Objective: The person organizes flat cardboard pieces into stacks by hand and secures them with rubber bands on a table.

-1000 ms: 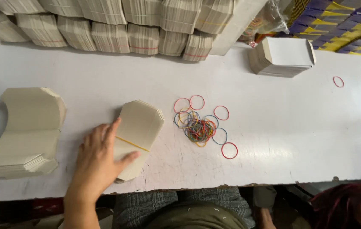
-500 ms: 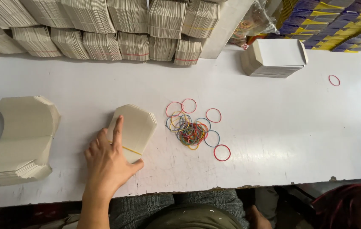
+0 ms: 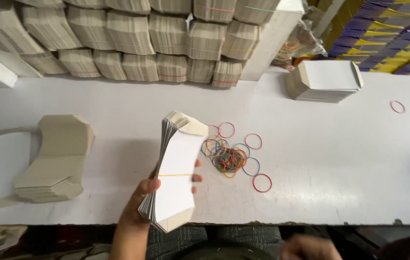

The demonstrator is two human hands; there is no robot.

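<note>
My left hand [image 3: 140,204] is shut on a bundle of flat card blanks [image 3: 176,178] bound by a thin yellow rubber band. The bundle is lifted off the white table [image 3: 339,173] and held tilted on edge, its white face toward me. Just right of it lies a loose pile of coloured rubber bands [image 3: 229,159]. My right hand [image 3: 306,248] shows blurred at the bottom edge, below the table's front; I cannot make out its fingers.
A loose stack of brown blanks [image 3: 55,159] lies at the left. A neat stack of white-topped blanks [image 3: 327,79] sits at the back right, near a lone red band [image 3: 397,107]. Many banded bundles [image 3: 166,48] are piled along the back.
The bundle lay flat under my left hand before; now the hand has gripped it and raised it off the table, turning its white face up. My right hand has come into view.
</note>
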